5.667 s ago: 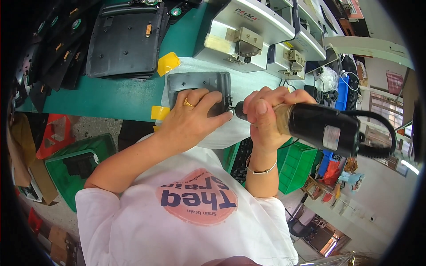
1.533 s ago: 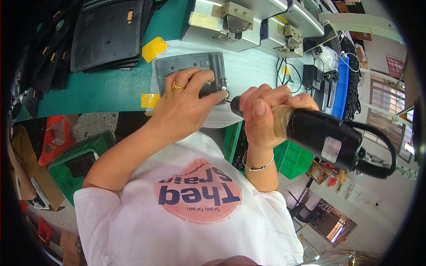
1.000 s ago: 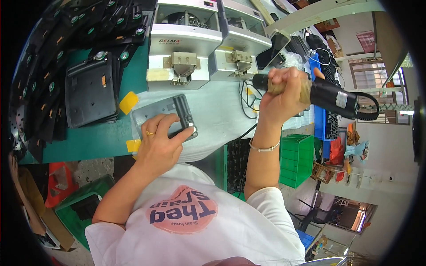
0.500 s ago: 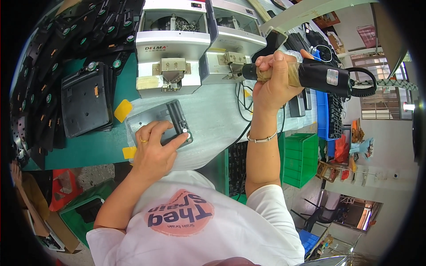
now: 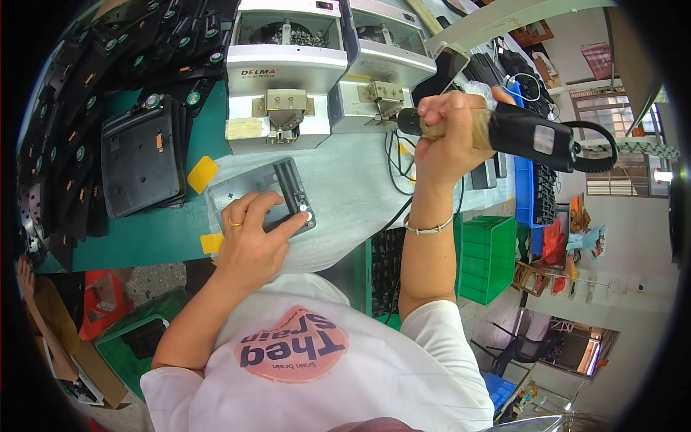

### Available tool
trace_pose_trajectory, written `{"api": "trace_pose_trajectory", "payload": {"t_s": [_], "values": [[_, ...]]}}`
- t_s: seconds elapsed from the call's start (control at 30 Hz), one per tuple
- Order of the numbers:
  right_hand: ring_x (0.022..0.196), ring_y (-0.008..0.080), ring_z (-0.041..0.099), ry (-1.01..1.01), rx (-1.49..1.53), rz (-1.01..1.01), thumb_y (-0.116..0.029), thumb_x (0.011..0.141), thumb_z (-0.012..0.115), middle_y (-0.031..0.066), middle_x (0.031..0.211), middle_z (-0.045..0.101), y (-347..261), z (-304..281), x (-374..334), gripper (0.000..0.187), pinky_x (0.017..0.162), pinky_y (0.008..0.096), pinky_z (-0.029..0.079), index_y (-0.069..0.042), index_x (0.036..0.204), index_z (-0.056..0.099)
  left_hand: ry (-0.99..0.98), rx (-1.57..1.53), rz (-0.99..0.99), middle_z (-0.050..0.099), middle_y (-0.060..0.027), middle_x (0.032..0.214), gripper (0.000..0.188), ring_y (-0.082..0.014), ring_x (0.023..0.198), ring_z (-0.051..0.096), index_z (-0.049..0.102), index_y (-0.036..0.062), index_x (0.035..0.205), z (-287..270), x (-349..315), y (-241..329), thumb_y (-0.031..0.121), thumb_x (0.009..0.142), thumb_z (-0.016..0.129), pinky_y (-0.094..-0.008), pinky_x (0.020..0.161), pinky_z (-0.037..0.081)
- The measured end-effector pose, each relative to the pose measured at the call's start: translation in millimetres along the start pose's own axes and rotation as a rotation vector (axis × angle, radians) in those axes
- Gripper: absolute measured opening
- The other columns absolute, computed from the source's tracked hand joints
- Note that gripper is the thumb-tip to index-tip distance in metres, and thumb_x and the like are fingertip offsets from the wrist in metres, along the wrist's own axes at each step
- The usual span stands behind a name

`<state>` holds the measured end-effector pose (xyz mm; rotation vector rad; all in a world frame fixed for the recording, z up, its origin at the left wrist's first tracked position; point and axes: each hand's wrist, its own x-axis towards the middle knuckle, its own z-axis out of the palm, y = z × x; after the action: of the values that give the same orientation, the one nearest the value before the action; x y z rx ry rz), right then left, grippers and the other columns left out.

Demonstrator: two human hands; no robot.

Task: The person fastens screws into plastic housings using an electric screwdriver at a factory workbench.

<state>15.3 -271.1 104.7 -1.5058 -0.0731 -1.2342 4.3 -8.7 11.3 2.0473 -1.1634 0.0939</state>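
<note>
My right hand [image 5: 450, 137] grips a black electric screwdriver [image 5: 529, 135] and holds it raised, with its tip next to the outlet of the right-hand grey screw feeder [image 5: 381, 72]. My left hand [image 5: 252, 241] rests on a grey metal part [image 5: 252, 191] with a black block on it, which lies on a white foam sheet [image 5: 345, 201] on the bench. My index finger reaches along the black block's near end.
A second grey screw feeder [image 5: 284, 68] stands to the left. Stacks of black panels [image 5: 137, 165] lie on the green mat [image 5: 144, 237] and fill the far left. Green crates [image 5: 486, 259] stand under the bench at right. Cables run over the foam sheet.
My right hand lifted the screwdriver off the grey part and carried it up to the right screw feeder. My left hand stayed on the part.
</note>
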Motion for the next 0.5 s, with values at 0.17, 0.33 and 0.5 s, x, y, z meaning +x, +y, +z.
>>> {"api": "trace_pose_trajectory", "payload": {"t_s": [0.17,0.33,0.5], "values": [[0.05,0.014,0.053,-0.005,0.139,-0.016,0.004,0.087,0.06,0.0088,0.07,0.058,-6.4,-7.7,3.8,0.047,0.052,0.0316,0.05,-0.003,0.126,0.034,0.01,0.01,0.003,0.052,-0.0124,0.117,0.046,-0.0316,0.111,0.045,0.072,0.0195,0.108,1.3,0.1,-0.9,0.0,0.067,0.062,-0.0406,0.095,0.03],[0.048,0.0147,0.046,-0.161,0.103,0.3,0.002,0.083,0.061,0.0059,0.064,0.05,-26.8,-23.1,-18.8,0.048,0.048,0.033,0.045,-0.003,0.125,0.038,0.001,0.017,-0.012,0.052,-0.012,0.117,0.047,-0.0314,0.112,0.045,0.072,0.0196,0.108,2.1,0.8,-0.9,-0.001,0.066,0.061,-0.0406,0.095,0.03],[0.049,0.0146,0.052,-0.172,0.25,0.438,0.011,0.08,0.062,0.0079,0.069,0.056,-28.1,-41.1,-53.9,0.049,0.044,0.0285,0.045,-0.002,0.122,0.039,-0.009,0.038,-0.001,0.05,-0.0093,0.119,0.049,-0.0306,0.113,0.045,0.071,0.0216,0.108,3.2,1.8,-2.0,0.001,0.064,0.065,-0.0428,0.094,0.032]]}}
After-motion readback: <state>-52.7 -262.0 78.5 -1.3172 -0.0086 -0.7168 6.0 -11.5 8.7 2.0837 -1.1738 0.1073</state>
